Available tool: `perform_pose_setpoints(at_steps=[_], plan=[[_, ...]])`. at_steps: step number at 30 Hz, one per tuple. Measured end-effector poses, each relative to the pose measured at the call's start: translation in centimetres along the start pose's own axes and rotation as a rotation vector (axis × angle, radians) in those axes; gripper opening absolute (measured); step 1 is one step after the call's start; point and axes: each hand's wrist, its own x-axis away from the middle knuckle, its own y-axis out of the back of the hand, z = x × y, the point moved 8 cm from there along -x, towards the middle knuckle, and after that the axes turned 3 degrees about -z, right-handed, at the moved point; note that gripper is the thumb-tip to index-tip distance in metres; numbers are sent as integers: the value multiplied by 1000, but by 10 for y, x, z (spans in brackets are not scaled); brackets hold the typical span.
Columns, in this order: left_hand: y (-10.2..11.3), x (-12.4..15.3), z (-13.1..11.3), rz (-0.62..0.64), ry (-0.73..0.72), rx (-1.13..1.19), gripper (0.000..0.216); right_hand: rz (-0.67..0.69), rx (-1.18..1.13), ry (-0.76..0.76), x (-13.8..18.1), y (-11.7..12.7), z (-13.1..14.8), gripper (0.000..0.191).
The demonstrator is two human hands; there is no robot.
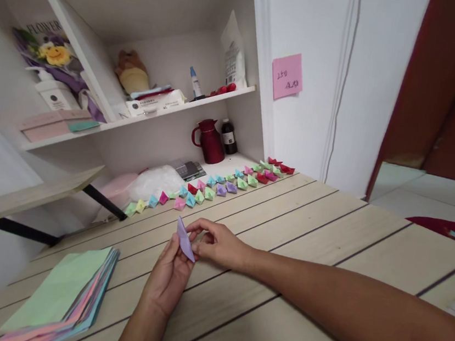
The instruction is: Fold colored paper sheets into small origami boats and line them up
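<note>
Between my hands, a little above the wooden table, is a folded piece of purple paper [185, 239] with a pointed top and a slanting edge. My left hand [169, 274] grips it from below and the left, thumb against the paper. On the other side, the bent fingers of my right hand [216, 242] pinch its right edge; some fingertips are hidden behind the paper. Beyond my hands, several small folded paper boats [180, 203] in green, blue, pink, red and purple stand in rows along the table's far side.
A stack of coloured paper [59, 288] lies at the left on the table [321, 221]. A raised wooden shelf [33, 196] with black legs stands behind it. At the back are a clear plastic bag [155, 184], a red jug [211, 142] and a dark bottle [229, 136].
</note>
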Motion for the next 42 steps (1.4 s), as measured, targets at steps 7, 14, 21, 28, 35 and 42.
perform_pose_setpoints(at_steps=[7, 14, 21, 28, 35, 42], plan=[[-1, 3, 0, -22, 12, 34, 25, -7, 7, 15, 0, 0, -1, 39], [-1, 3, -1, -26, -10, 27, 26, -25, 53, 32, 0, 2, 1, 40], [-3, 3, 0, -22, 5, 83, 27, -23, 107, 57, -1, 1, 1, 44], [-6, 3, -2, 3, -27, 29, 22, -19, 132, 65, -2, 0, -2, 45], [-3, 3, -1, -25, -22, 55, 28, -68, 192, 83, -2, 4, 0, 41], [-6, 3, 0, -3, -14, 67, 34, -115, 245, 98, 1, 6, 8, 40]])
